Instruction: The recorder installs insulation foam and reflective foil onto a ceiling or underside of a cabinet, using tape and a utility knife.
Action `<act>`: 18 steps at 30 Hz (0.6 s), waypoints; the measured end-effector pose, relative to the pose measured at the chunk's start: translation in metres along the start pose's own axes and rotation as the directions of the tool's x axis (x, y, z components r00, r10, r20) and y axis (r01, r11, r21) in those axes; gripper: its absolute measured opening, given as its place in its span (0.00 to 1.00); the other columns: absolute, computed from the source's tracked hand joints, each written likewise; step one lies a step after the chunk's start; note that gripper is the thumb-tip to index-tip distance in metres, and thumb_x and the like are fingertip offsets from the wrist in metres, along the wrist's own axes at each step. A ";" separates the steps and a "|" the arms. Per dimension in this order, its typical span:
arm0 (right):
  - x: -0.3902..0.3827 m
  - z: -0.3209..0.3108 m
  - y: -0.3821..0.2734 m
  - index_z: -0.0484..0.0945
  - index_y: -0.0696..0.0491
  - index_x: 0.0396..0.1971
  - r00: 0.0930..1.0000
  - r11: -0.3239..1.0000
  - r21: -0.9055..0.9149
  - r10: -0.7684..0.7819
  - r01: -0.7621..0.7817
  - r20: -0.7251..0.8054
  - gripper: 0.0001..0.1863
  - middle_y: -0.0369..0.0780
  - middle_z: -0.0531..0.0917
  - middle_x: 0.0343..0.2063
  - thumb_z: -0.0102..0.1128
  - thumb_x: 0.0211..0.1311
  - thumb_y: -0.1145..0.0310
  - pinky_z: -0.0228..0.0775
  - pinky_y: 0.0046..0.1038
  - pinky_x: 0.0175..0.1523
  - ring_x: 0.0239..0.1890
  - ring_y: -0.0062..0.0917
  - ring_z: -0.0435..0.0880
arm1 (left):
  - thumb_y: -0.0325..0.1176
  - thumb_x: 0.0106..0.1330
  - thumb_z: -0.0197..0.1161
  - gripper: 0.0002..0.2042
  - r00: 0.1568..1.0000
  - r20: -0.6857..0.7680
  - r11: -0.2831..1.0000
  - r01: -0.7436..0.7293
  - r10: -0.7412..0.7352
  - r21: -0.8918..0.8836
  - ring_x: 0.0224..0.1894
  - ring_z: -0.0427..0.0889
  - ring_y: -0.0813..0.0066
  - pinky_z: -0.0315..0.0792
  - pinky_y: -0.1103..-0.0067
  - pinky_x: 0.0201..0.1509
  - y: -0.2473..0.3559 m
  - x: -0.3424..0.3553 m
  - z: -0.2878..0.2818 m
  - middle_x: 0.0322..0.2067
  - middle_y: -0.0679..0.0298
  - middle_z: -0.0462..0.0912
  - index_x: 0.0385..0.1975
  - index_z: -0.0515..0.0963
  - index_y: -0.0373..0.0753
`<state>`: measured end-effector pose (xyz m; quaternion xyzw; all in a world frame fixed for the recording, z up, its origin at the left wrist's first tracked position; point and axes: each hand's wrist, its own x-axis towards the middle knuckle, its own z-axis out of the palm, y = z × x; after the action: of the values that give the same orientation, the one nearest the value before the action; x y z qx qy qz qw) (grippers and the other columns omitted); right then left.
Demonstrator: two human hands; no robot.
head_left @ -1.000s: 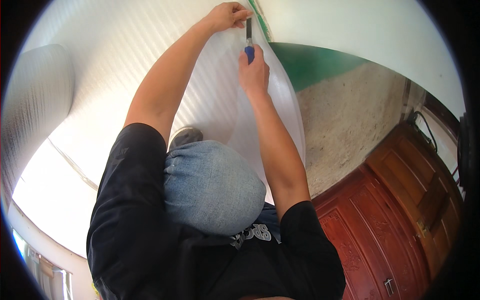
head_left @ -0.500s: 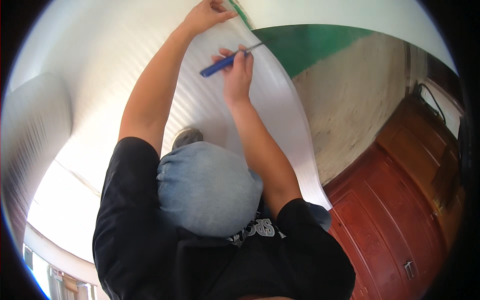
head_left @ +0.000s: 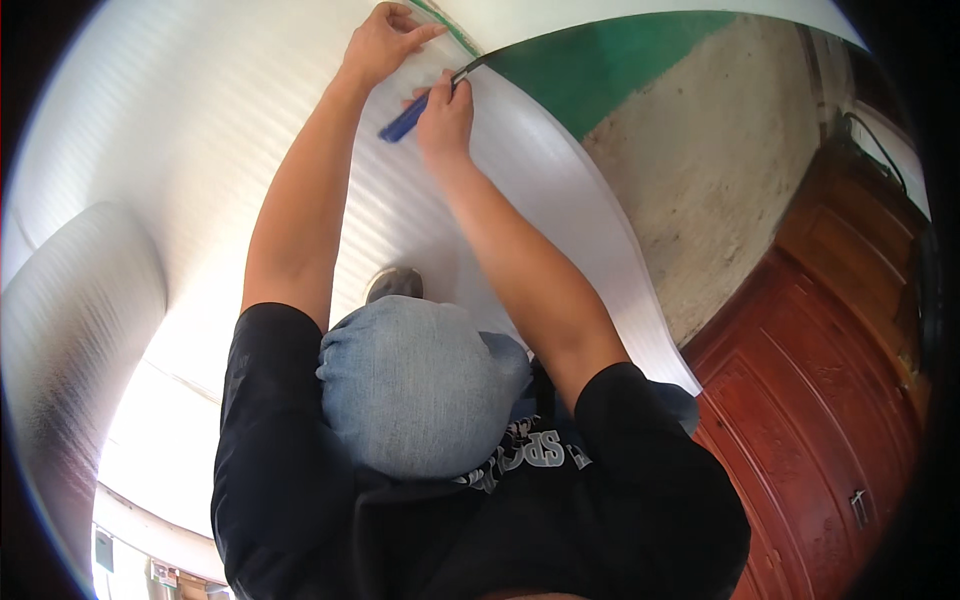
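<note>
My right hand [head_left: 446,118] grips a utility knife [head_left: 401,124] with a blue handle. Its blade points up and to the right, at the far edge of a white foam sheet [head_left: 560,190], where the green-painted strip begins. To the left of the knife, my left hand [head_left: 382,45] rests on the sheet near that edge. Its thumb is stretched toward the edge, apart from the loosely bent fingers. The sheet spreads out beneath both hands, and its right side curves down toward my knee.
A thick roll [head_left: 90,290] of the same foam lies at the left. Right of the sheet are a bare concrete-like surface [head_left: 700,160] with green paint [head_left: 580,70] and a red-brown panelled door [head_left: 790,400]. My shoe [head_left: 395,283] stands on the sheet beyond my jeans-clad knee [head_left: 420,385].
Both hands have shifted a little left and up in the picture, the knife with the right one. The whole view has also shifted, and the foam roll shows more.
</note>
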<state>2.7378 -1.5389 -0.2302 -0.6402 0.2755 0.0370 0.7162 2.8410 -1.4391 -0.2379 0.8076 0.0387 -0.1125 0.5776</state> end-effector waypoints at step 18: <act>-0.010 0.011 0.005 0.65 0.57 0.47 0.995 0.964 0.251 0.099 -0.092 -0.016 0.21 0.36 0.68 0.28 0.36 0.77 0.52 0.71 0.25 0.29 0.24 0.20 0.74 | 0.49 0.55 0.75 0.33 1.000 -0.022 0.999 0.004 -0.003 0.039 0.36 0.87 0.73 0.78 0.80 0.42 -0.012 0.000 0.007 0.41 0.55 0.85 0.50 0.72 0.27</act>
<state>2.7311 -1.5247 -0.2296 -0.5312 0.3186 0.0277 0.7845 2.8378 -1.4412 -0.2512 0.8197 0.0444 -0.1054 0.5613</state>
